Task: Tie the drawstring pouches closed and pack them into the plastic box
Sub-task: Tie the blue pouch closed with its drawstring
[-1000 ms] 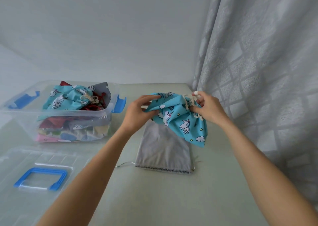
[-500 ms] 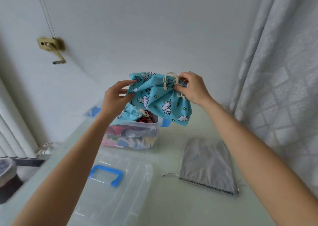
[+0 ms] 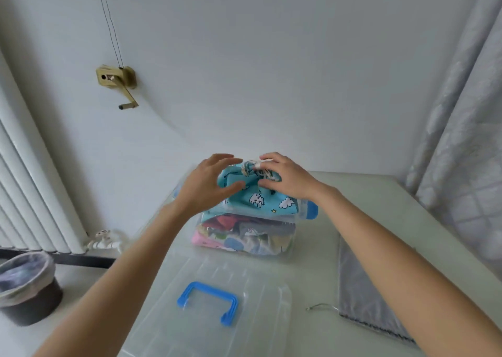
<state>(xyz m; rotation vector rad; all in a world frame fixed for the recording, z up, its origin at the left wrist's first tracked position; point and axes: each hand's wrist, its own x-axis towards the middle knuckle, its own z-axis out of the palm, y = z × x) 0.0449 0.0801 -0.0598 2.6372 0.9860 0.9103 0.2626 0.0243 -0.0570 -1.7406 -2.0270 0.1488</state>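
Your hands hid part of the blue unicorn pouch (image 3: 260, 197), which lay lengthwise left to right atop the full plastic box (image 3: 245, 237), tied neck away from you. Your left hand (image 3: 205, 186) and right hand (image 3: 285, 177) pressed it with loosely spread fingers, gripping nothing. A grey pouch (image 3: 361, 291) lay cut off beneath your right forearm.

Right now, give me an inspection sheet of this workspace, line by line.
Surface: pale table.
Job's things: blue unicorn pouch tied, lying on top of the full plastic box; grey pouch flat on the table, untied.
Clutter: box lid with blue handle, lying near the box.
Grippers: left hand and right hand with spread fingers on the blue pouch.
Cables: thin cords on the wall above a brass crank.
Surroundings: curtain, radiator, lined bin.
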